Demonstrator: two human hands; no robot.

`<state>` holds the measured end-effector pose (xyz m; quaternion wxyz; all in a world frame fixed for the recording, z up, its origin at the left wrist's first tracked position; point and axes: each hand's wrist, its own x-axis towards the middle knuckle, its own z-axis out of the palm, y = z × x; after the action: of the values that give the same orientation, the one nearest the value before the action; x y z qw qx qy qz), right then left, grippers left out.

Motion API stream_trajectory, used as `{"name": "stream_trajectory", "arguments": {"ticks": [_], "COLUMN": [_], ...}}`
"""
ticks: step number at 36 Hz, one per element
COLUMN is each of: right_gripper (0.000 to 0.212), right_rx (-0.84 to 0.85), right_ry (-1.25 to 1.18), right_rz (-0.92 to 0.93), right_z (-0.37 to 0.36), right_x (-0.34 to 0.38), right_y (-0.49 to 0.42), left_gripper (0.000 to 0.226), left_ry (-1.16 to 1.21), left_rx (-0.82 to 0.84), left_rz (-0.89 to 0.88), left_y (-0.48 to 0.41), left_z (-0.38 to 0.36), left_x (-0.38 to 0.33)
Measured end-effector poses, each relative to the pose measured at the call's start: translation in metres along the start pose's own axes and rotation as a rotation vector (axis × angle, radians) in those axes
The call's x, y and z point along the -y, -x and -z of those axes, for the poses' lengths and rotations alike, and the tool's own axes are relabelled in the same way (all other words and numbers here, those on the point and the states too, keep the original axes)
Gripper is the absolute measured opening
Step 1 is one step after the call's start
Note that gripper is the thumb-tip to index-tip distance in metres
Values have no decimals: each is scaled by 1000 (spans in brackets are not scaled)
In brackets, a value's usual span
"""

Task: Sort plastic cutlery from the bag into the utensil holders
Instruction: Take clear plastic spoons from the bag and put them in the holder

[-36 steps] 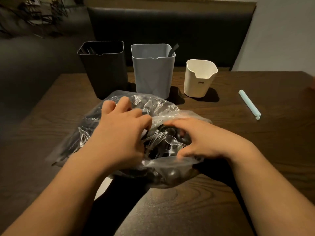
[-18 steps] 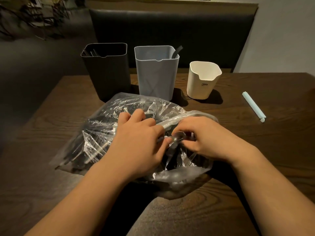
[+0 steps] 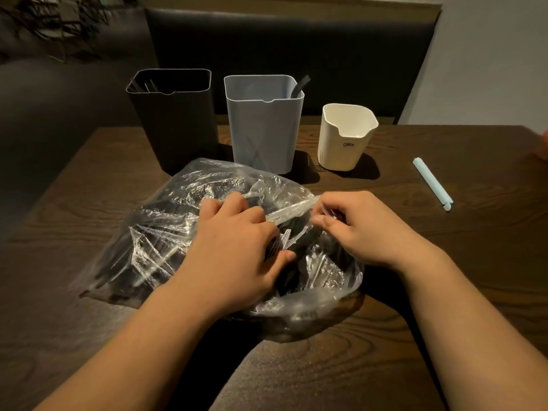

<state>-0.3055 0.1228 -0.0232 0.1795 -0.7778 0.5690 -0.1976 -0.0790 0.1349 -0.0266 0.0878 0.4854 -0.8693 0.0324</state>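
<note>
Two hands work at the bag's mouth.
Left hand grips black cutlery inside it; right hand pinches its plastic rim. The bag lies on the table, before three holders.

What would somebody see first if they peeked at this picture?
Probably the big crinkly clear bag in the middle of the table, stuffed with dark cutlery, with the left hand reaching into it and the right hand pinching its rim. Next, the three holders lined up behind it: black holder, grey holder and small white holder.
</note>
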Motion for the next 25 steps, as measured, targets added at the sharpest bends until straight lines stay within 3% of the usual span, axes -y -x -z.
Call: {"name": "stream_trajectory", "arguments": {"ticks": [6,10,17,22,25], "right_gripper": [11,14,22,18,18], "right_rx": [-83,-195,-275,-240,-233], "right_ry": [-104,-239,-813,-1080,-1159], "right_rz": [-18,-16,-8,-47,-40], "right_z": [-4,-6,1,5,5], "right_x": [-1,-1,8,4,6], "right_y": [-1,-1,0,2,2], "left_gripper": [38,25,14,32,14], "left_ry": [57,241,283,546,730], "left_rx": [-15,57,117,62,108], "left_rz": [56,164,232,331,333], "left_y": [1,-3,-20,-30,-30], "left_z": [1,1,2,12,10], "left_x": [-7,-15,-15,-4,6]}}
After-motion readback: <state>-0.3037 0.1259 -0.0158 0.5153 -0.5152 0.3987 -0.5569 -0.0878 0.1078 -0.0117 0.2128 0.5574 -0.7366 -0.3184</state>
